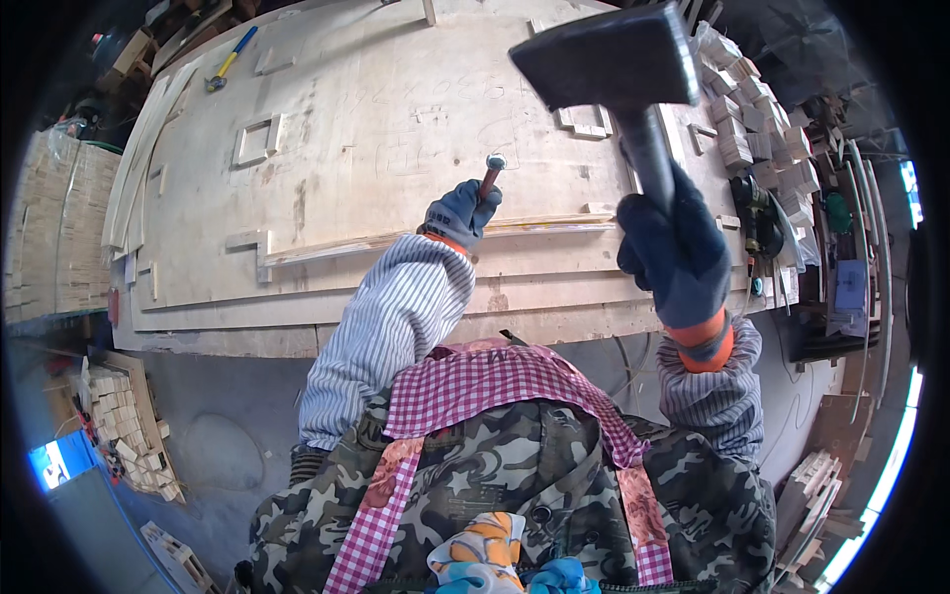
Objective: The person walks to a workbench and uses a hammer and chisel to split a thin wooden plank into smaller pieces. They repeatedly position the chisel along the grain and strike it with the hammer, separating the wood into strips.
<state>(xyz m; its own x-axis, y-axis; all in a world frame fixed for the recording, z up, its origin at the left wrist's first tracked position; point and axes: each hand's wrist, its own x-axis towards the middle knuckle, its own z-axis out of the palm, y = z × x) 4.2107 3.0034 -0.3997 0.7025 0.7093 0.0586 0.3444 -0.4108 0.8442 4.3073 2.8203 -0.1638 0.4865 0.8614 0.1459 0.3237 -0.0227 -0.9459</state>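
My right hand [678, 252], in a dark blue glove with an orange cuff, is closed round the handle of a hatchet [609, 61]. Its broad dark metal head is raised over the right side of the wooden panel [386, 129]. In my left hand [461, 212], also gloved, is a short brown-handled tool [490, 176] with a shiny metal cap at its upper end. The fingers wrap it, and its lower end is hidden by the glove. Just below that hand, thin wooden strips [544, 228] lie across the panel.
A hammer [230, 61] with a yellow and blue handle lies at the far left. Wooden frame pieces [259, 141] sit on the panel. Stacked wood blocks [747, 114] and a dark power tool [757, 220] line the right edge. Bundled timber [61, 223] stands at left.
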